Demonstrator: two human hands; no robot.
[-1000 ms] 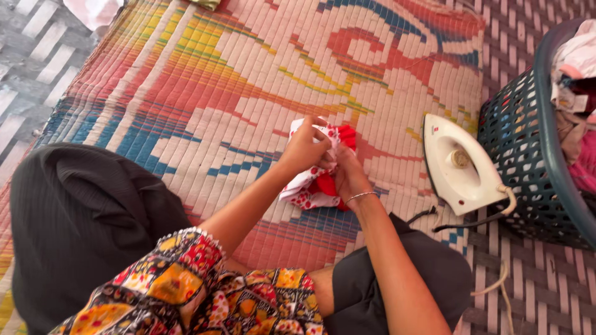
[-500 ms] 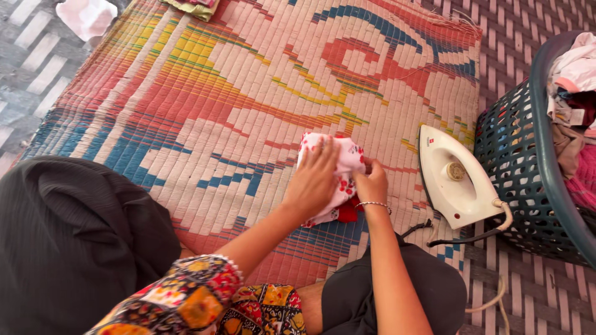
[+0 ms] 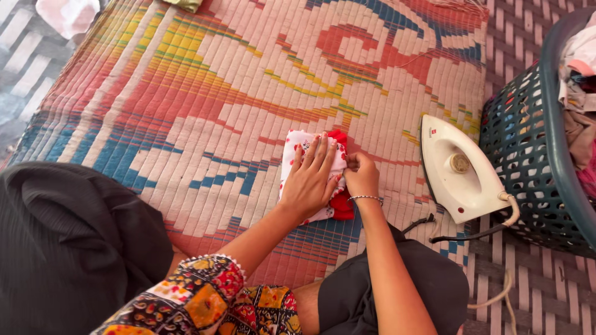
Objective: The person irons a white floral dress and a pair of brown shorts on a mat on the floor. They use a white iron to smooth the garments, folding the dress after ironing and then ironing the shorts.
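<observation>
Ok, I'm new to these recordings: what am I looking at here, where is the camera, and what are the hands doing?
There is no machine here. The camera sits on a person's head and looks down, so the two arms that reach in from the bottom are the person's own. The person sits on a colourful woven mat. The left hand lies flat, fingers spread, on a small white cloth with red print, folded over a red part. The right hand, with a bangle at the wrist, pinches the cloth's right edge. To the right an iron stands on the mat, its cord trailing toward the person. Beyond it is a dark green basket with clothes in it.
</observation>
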